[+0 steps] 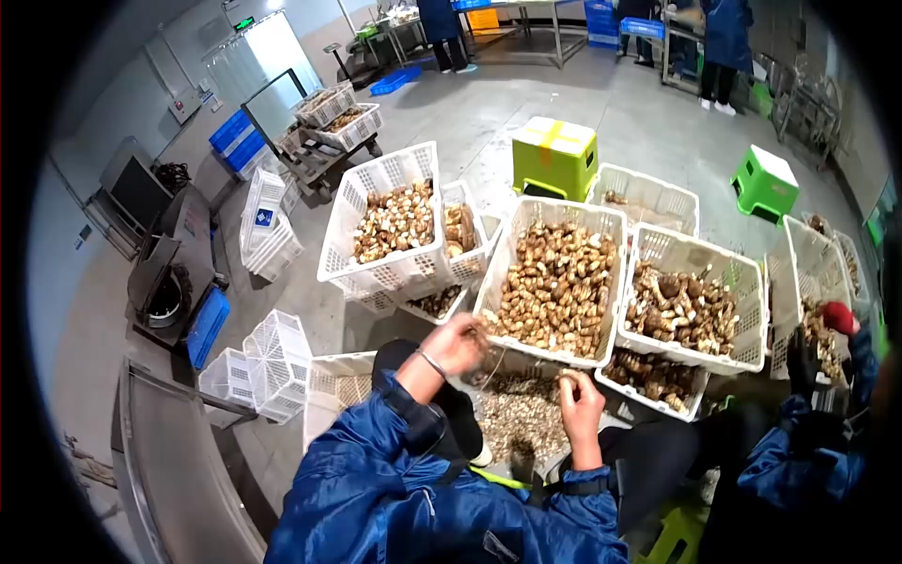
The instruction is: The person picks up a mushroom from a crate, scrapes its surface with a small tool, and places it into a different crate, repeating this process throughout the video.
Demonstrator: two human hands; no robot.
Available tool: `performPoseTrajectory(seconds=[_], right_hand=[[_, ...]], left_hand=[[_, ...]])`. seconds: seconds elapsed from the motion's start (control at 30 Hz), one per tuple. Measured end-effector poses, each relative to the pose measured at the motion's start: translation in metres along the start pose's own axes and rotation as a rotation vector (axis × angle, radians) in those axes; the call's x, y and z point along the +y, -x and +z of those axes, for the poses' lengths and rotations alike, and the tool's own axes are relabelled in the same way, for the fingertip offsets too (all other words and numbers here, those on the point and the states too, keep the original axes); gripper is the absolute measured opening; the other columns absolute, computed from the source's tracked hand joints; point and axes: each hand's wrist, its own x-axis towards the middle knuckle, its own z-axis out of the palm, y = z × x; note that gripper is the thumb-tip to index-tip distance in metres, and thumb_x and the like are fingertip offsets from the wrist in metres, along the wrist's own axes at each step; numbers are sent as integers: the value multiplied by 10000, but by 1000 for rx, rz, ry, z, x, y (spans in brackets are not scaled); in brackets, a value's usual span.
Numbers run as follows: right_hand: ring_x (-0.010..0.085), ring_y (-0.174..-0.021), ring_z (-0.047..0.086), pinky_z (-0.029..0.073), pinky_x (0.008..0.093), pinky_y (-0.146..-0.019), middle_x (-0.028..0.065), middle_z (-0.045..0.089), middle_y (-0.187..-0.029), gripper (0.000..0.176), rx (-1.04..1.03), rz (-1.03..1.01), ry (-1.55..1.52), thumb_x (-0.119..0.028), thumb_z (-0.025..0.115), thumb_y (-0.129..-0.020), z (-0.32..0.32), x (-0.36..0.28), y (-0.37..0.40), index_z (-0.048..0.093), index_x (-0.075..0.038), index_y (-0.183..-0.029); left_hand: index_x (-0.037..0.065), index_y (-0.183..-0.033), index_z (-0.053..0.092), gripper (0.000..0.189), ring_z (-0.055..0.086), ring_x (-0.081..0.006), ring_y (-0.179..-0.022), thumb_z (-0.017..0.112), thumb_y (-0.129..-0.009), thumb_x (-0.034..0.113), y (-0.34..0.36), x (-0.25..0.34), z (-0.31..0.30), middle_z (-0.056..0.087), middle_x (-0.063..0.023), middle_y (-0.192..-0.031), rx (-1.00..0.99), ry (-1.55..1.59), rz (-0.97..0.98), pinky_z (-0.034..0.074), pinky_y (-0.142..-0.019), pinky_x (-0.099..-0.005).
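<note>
At the near rim of the middle white crate (515, 246), heaped with brown mushrooms (554, 282), the person's two hands are apart. The left hand (456, 344), at 10 o'clock from the right, has its fingers curled against the crate's rim; whether it grips anything cannot be told. The right hand (583, 404) is clenched on a small mushroom (567, 378). Between and below them lies a heap of pale scraps (521, 418). A second crate (697, 256) sits at 2 o'clock, a green stool (554, 160) at 12.
</note>
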Motion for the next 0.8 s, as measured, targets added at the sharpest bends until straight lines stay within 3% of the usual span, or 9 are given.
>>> performPoseTrajectory(seconds=[0.13, 0.2, 0.4, 0.47, 0.53, 0.57, 0.6, 0.63, 0.8], right_hand=[[151, -683, 608, 500, 328, -633, 111, 666, -784, 179, -28, 22, 41, -111, 678, -911, 3, -5, -2, 691, 7, -1045], [146, -684, 619, 503, 322, -637, 114, 673, -781, 180, -60, 46, 46, -117, 677, -908, 9, 5, 0, 696, 6, -1038], [232, -695, 684, 530, 364, -624, 148, 695, -790, 187, -108, 86, 109, -150, 694, -897, 24, 9, -7, 713, -5, -1013], [232, -682, 642, 503, 398, -629, 127, 664, -773, 233, -163, 125, 168, -226, 666, -930, 31, 21, -9, 715, -20, -1027], [294, -736, 693, 537, 388, -671, 178, 698, -822, 190, -183, 140, 187, -158, 674, -894, 33, 12, -16, 714, -13, -1010], [295, -736, 693, 537, 388, -672, 181, 699, -830, 190, -202, 182, 196, -157, 669, -895, 35, 11, -17, 713, -13, -1010], [305, -752, 694, 537, 393, -678, 191, 704, -872, 191, -211, 236, 160, -139, 668, -891, 34, -6, -24, 709, -1, -1016], [319, -777, 697, 536, 390, -686, 191, 707, -898, 173, -178, 234, 83, -130, 673, -886, 40, 3, -24, 707, 0, -996], [257, -758, 715, 535, 340, -702, 162, 718, -842, 192, -184, 189, 66, -155, 694, -881, 48, 25, -29, 709, 2, -991]], left_hand=[[-10, -994, 642, 202, 669, -206, -813, 595, -971, 185, -29, 133, 4, 687, -152, -952, -3, 207, 649, 610, -770, -277], [41, -957, 628, 219, 659, -202, -757, 581, -992, 253, -67, 164, -29, 691, -139, -941, 123, 170, 630, 600, -679, -272], [39, -1021, 646, 201, 646, -181, -700, 584, -986, 227, -195, 71, -41, 694, -110, -927, 171, -524, 101, 562, -592, -283], [41, -1002, 699, 314, 651, -176, -657, 658, -885, 329, -247, 28, -45, 710, -77, -887, 171, -873, 127, 525, -573, -376], [36, -1325, 600, 638, 659, -337, -1058, 685, -817, 412, -272, 8, -18, 663, -193, -1242, 245, -1638, 372, 501, -958, -405], [60, -1241, 659, 489, 664, -358, -1031, 660, -824, 315, -305, -5, -19, 711, -179, -1086, 308, -1730, 352, 511, -927, -442], [70, -1209, 665, 422, 637, -384, -1058, 655, -823, 240, -337, -26, -32, 679, -190, -1144, 281, -1809, 765, 499, -940, -470], [63, -1150, 659, 353, 613, -402, -1053, 663, -817, 180, -354, -33, -26, 658, -175, -1134, 233, -1844, 844, 500, -917, -479], [85, -1080, 622, 255, 587, -330, -1085, 613, -834, 19, -417, -49, 2, 639, -117, -1121, 227, -2167, 880, 540, -853, -421]])
